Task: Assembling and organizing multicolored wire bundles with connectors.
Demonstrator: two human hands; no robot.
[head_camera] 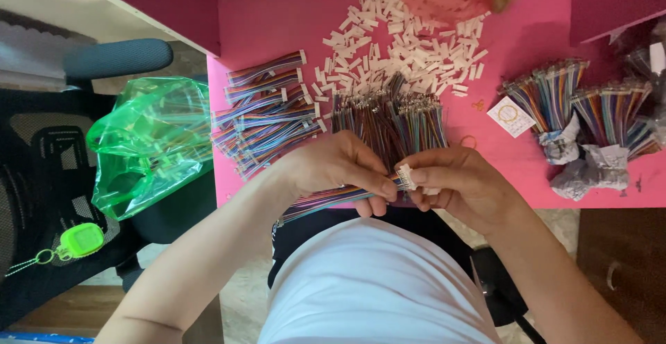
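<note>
Head view: left hand (340,167) pinches ribbon cable (326,198); right hand (454,181) pinches white connector (404,176).

One head-worn camera looks steeply down, close above the near edge of the pink table (277,11)

Pink table (277,11) crowded with wire parts

Loose white plugs (402,45) heaped at the top middle; finished striped wire sets (267,111) stacked on the left, bare-ended wires (392,118) just beside them. Two paper-wrapped wire bundles (579,118) on the right, near a small card (511,116) (rubber band on top). Off the table's left edge, green plastic bag (149,146), black chair (41,170), bright green keyring (80,241).
</note>
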